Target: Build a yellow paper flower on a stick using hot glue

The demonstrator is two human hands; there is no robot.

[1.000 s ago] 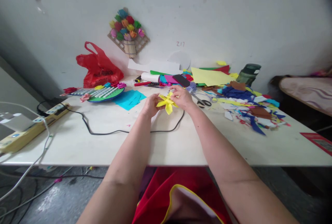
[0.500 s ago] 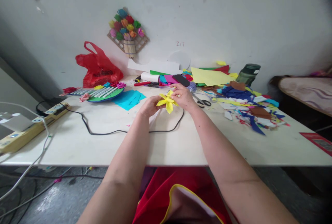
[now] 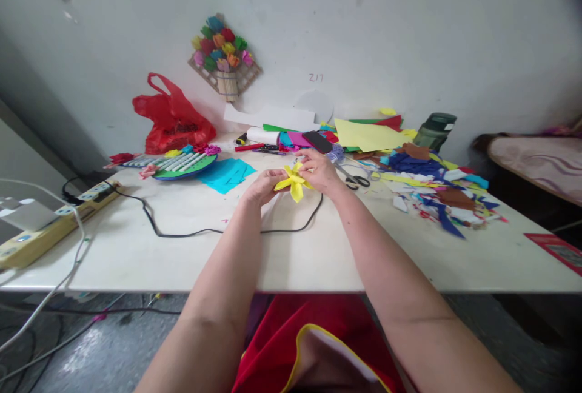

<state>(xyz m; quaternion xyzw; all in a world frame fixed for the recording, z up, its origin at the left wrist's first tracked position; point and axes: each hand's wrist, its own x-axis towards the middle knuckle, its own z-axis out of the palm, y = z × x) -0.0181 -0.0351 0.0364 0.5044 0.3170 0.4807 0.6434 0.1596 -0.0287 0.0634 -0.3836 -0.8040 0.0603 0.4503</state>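
Note:
A yellow paper flower (image 3: 296, 185) with pointed petals is held above the table between both hands. My left hand (image 3: 264, 188) pinches it from the left side. On the other side, the fingers of my right hand (image 3: 319, 171) are closed on its upper right petals. The underside of the flower and some fingertips are hidden. Just right of my right hand lie scissors with dark handles (image 3: 357, 181). A dark phone-like slab (image 3: 317, 141) rests behind my hands.
Paper scraps (image 3: 448, 193) are heaped on the right near a green bottle (image 3: 435, 131). Blue paper (image 3: 226, 174), a decorated green disc (image 3: 187, 165) and a red bag (image 3: 175, 117) occupy the left. A black cable (image 3: 182, 234) crosses the table from a power strip (image 3: 54, 226).
The flower has turned and tipped slightly, its lower petal sitting a little lower. My right hand's fingers have shifted slightly; both hands stay on the flower.

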